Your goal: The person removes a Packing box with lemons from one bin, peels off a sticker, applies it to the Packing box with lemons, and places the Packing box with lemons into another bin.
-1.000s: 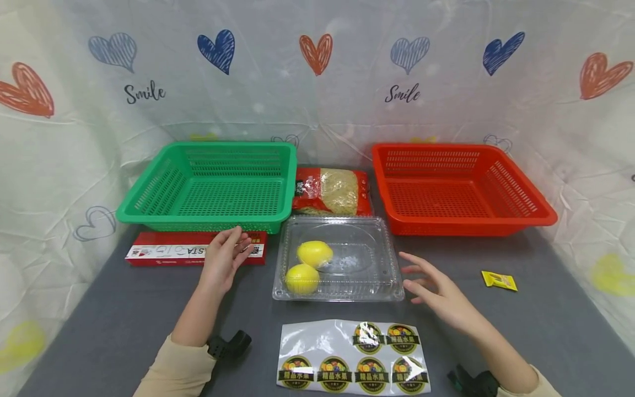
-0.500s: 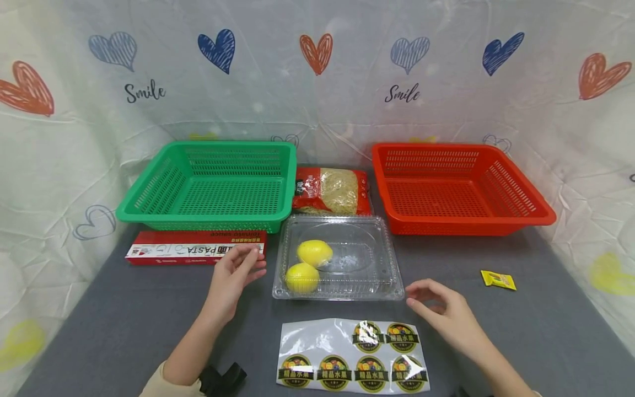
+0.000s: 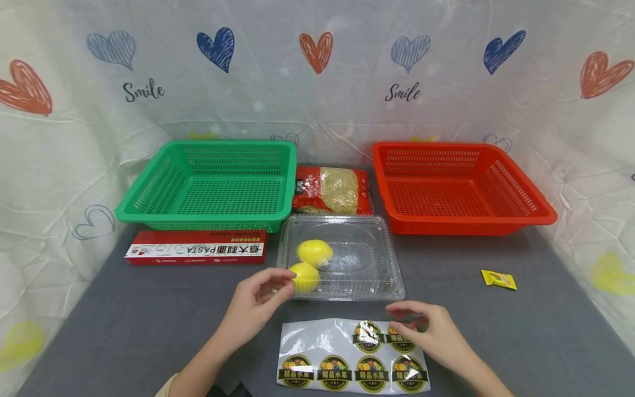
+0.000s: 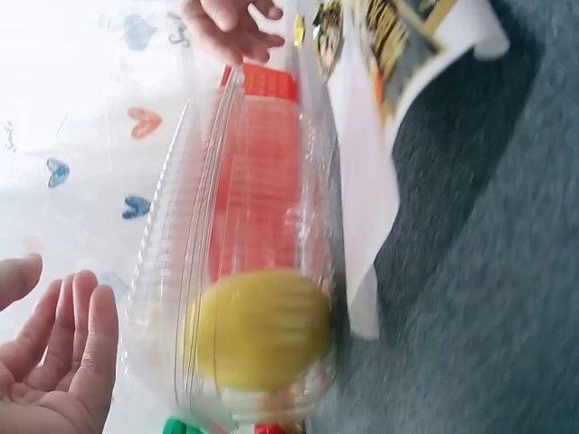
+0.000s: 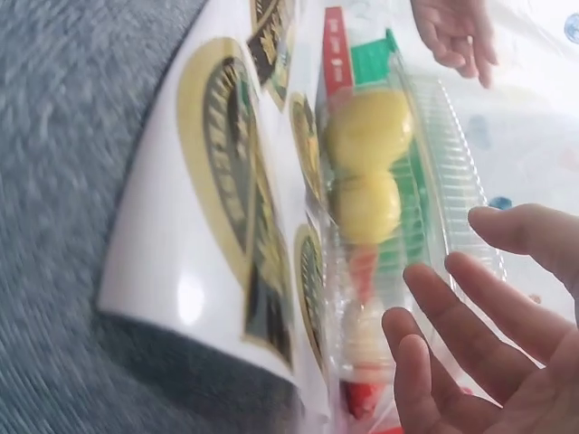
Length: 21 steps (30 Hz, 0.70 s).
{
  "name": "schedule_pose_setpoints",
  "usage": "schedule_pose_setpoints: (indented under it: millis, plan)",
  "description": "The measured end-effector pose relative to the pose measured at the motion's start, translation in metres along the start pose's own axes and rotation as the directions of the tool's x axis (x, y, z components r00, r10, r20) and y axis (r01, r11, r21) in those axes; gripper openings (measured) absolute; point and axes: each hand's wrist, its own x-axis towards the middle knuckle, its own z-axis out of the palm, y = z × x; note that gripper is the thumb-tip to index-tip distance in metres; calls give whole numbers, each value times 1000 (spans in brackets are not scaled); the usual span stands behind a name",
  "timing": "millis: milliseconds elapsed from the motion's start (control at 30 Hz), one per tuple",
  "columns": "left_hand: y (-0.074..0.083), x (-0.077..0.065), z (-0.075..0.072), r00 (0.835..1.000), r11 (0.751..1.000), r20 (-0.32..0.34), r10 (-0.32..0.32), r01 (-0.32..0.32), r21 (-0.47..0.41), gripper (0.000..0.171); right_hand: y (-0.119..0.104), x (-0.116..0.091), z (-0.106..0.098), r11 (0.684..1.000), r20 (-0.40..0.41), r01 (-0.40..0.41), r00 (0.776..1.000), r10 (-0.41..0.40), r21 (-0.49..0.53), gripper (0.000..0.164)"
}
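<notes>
Lower right in the head view, the right hand (image 3: 440, 336) partly hides a sticker (image 3: 401, 345). The left wrist view blurs a lemon (image 4: 262, 330).

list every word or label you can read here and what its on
"Smile", twice, on the backdrop
"意大利面 PASTA" and "Tomato sauce", upside down, on the red box
"精品水果" on the round labels of the sticker sheet; their smaller print is unreadable
Noodle bag, yellow packet: print too small
</notes>
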Motion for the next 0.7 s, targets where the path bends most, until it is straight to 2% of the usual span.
schedule_pose_setpoints:
  millis: [167, 267, 367, 467, 533, 600, 700]
  plan:
    - [-3, -3, 12, 995, 996, 79, 55, -61, 66, 23, 0, 1, 7, 993, -4, 72, 997, -73, -94, 26]
    - [-6, -4, 19, 981, 990, 152, 123, -132, 51, 23, 1, 2, 12, 986, 10, 101, 995, -100, -132, 26]
    - [-9, -4, 26, 951, 981, 257, 170, -189, 50, 26, 2, 3, 16, 973, 27, 147, 989, -145, -175, 28]
    - [-8, -5, 32, 906, 960, 384, 176, -245, 138, 30, 2, 5, 20, 955, 35, 193, 981, -190, -225, 29]
    - [-7, -6, 37, 869, 921, 470, 155, -300, 250, 35, 2, 6, 21, 948, 49, 204, 979, -198, -244, 30]
    - [-6, -6, 41, 829, 853, 543, 137, -378, 362, 40, 1, 8, 22, 948, 70, 201, 979, -190, -247, 30]
    - [-3, -8, 47, 774, 744, 626, 94, -472, 472, 47, -1, 9, 22, 949, 116, 190, 979, -165, -253, 31]
